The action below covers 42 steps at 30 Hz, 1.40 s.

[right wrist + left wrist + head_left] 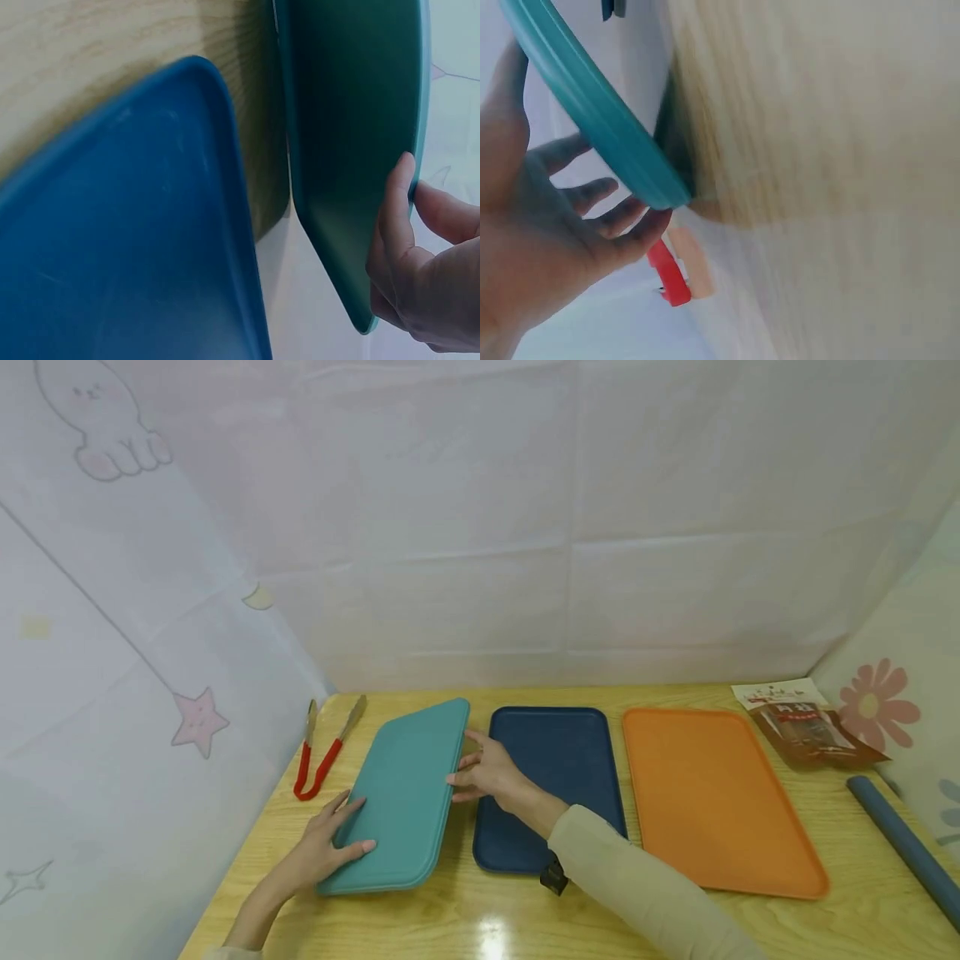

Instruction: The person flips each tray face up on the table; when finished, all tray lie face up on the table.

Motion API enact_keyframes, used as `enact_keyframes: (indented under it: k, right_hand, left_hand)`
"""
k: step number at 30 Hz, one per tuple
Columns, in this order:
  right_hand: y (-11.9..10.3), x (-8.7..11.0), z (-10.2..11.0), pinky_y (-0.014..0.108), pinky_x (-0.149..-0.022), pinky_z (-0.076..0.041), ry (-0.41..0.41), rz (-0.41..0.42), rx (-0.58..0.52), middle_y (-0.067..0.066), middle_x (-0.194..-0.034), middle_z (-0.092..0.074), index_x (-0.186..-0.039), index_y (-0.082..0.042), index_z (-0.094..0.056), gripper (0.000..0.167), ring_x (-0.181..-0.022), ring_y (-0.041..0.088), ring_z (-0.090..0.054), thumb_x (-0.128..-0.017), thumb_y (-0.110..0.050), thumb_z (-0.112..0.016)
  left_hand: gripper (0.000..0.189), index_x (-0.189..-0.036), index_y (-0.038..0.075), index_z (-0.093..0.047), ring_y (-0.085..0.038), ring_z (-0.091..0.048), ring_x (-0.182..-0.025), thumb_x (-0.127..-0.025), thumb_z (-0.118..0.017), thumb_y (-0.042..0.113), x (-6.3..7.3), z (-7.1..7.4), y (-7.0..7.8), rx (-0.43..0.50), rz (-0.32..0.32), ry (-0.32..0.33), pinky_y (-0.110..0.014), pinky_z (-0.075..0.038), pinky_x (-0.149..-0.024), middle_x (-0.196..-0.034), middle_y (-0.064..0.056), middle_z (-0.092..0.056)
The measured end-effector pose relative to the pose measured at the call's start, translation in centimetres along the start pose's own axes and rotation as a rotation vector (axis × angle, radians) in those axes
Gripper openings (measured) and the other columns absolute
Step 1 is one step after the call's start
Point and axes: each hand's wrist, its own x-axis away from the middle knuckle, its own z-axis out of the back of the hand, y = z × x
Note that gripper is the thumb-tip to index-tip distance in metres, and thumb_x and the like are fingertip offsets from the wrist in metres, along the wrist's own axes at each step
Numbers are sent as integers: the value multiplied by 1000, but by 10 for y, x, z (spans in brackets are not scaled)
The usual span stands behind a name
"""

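Observation:
A teal tray [408,793] stands tilted in the head view, its right long side raised and its left side low near the table. My right hand [487,772] pinches the raised edge, thumb on the upper face and fingers underneath, as the right wrist view shows. On the low left side, my left hand [318,847] rests with spread fingers and thumb touching the upper face. The left wrist view shows its fingers [622,217] beside the tray's rim [592,97]. A dark blue tray [551,760] lies flat just right of the teal one, partly under my right forearm.
Red-handled tongs [322,768] lie at the far left. An orange tray [712,802] lies right of the blue one. Beyond it are a brown food packet [813,735] and a grey-blue roll [900,843]. Printed cloth walls [480,527] bound the wooden table [465,922].

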Motion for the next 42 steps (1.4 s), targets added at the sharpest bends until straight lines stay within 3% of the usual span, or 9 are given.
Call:
enact_keyframes:
  k: [5, 13, 21, 28, 33, 37, 42]
  right_hand:
    - [-6, 0, 1, 42, -68, -58, 2, 5, 17, 25, -113, -49, -154, -13, -22, 91, -79, 27, -65, -81, 13, -69]
    - [-11, 1, 2, 41, -68, -58, 1, -3, 35, 21, -107, -50, -154, -13, -23, 90, -77, 25, -65, -81, 12, -70]
    - [-20, 5, 3, 42, -69, -58, -7, -4, 22, 20, -105, -50, -154, -12, -23, 89, -77, 25, -64, -82, 12, -69]
    - [-29, 7, 4, 43, -73, -58, -26, 6, 13, 20, -109, -50, -154, -13, -24, 88, -78, 24, -64, -82, 10, -69]
    - [-35, 9, 6, 49, -82, -54, -63, 45, 10, 20, -111, -51, -153, -13, -26, 82, -81, 22, -65, -86, 8, -67]
    - [-40, 11, 7, 50, -83, -53, -86, 76, -16, 21, -113, -53, -153, -12, -28, 78, -82, 23, -67, -87, 8, -66]
    - [-46, 13, 7, 49, -83, -53, -93, 117, -70, 20, -111, -54, -152, -11, -30, 77, -81, 21, -67, -86, 7, -67]
  left_hand:
    - [82, -148, -1, -34, -58, -20, -134, -85, -74, 34, 15, -1, 6, 41, -53, -47, -72, -29, -96, -153, -30, -20]
    - [97, -150, 1, -30, -53, -20, -137, -76, -80, 37, 33, -6, 13, 98, -18, -87, -66, -31, -100, -154, -28, -19]
    - [99, -148, 3, -36, -52, -28, -134, -69, -84, 40, 36, -13, 24, 35, -31, -26, -64, -36, -98, -152, -26, -28]
    - [90, -144, 10, -47, -46, -42, -128, -70, -79, 51, 42, -13, 36, -49, -51, 34, -58, -43, -95, -147, -19, -41]
    - [78, -142, 16, -51, -37, -55, -118, -74, -79, 44, 48, -17, 44, -104, -170, 132, -45, -53, -87, -141, -12, -51]
    - [78, -144, 17, -48, -33, -59, -113, -74, -84, 26, 50, -24, 52, -124, -301, 210, -35, -56, -79, -138, -12, -53]
    - [83, -145, 14, -46, -29, -60, -112, -72, -84, 6, 52, -29, 65, -101, -377, 253, -30, -57, -75, -138, -12, -53]
